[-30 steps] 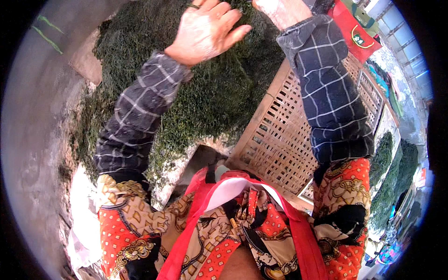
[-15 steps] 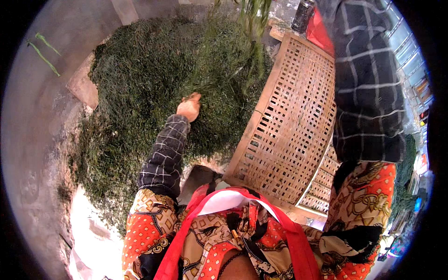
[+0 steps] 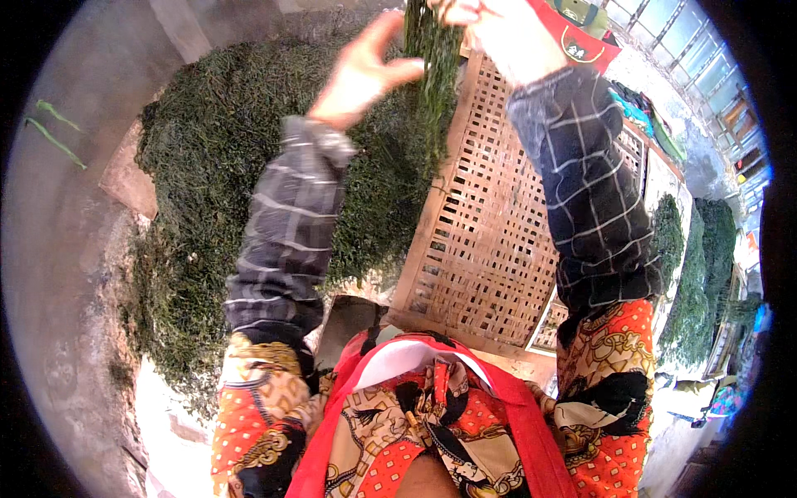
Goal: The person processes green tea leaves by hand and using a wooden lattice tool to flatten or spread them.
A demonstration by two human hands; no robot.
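Observation:
A bunch of long, dark green seaweed-like strands (image 3: 432,100) hangs near the top of the view. My right hand (image 3: 508,37) grips its upper end, the fingers partly cut off by the picture's edge. Beside the bunch, on its left, my left hand (image 3: 365,76) is raised with thumb and fingers apart, and nothing shows in it. Under both hands spreads a wide heap of the same dark green strands (image 3: 216,158), its right part hidden behind the bunch.
A woven bamboo screen in a wooden frame (image 3: 490,216) lies right of the heap. Beyond it stands a red bag (image 3: 581,37). More green piles (image 3: 706,266) lie at the far right. Two green strands (image 3: 56,143) lie on the grey surface at the left.
My left hand has risen from the heap to beside the bunch, its fingers spreading. My right hand has come into view at the top, and the swinging strands now hang closer together.

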